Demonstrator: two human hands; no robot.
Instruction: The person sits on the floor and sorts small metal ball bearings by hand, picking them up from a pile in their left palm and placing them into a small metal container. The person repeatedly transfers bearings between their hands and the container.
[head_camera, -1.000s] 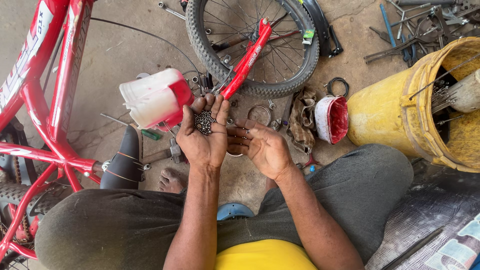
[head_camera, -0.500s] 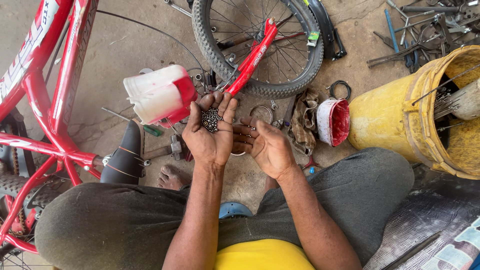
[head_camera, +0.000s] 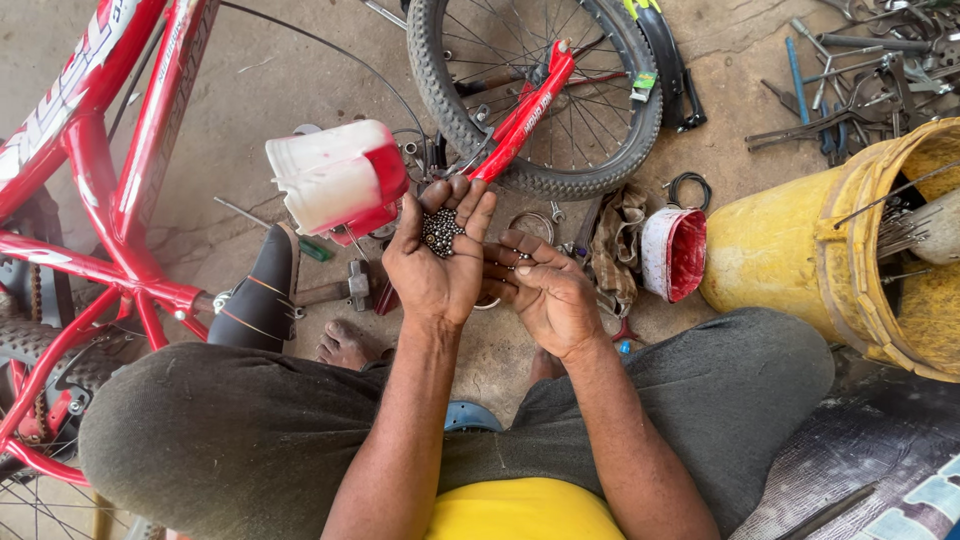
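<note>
My left hand (head_camera: 437, 262) is raised palm up and cupped, holding a heap of small steel bearing balls (head_camera: 440, 232). My right hand (head_camera: 540, 288) sits just to its right, fingers bent toward the left palm, fingertips close to the balls. I cannot tell whether the right fingers pinch any ball. A cut red and white plastic container (head_camera: 335, 178) lies on the ground just beyond my left hand. Both forearms reach out over my grey trousers (head_camera: 240, 440).
A red bicycle frame (head_camera: 95, 190) with black saddle (head_camera: 260, 295) stands at left. A wheel with a red fork (head_camera: 535, 95) lies ahead. A red and white cup (head_camera: 675, 252), a rag (head_camera: 618, 235), a hammer (head_camera: 340, 290), a yellow bucket (head_camera: 800, 240) and scattered tools (head_camera: 850, 80) surround me.
Both hands stay together in almost the same pose. The view has drifted slightly, and the right fingers have curled a little closer to the left palm.
</note>
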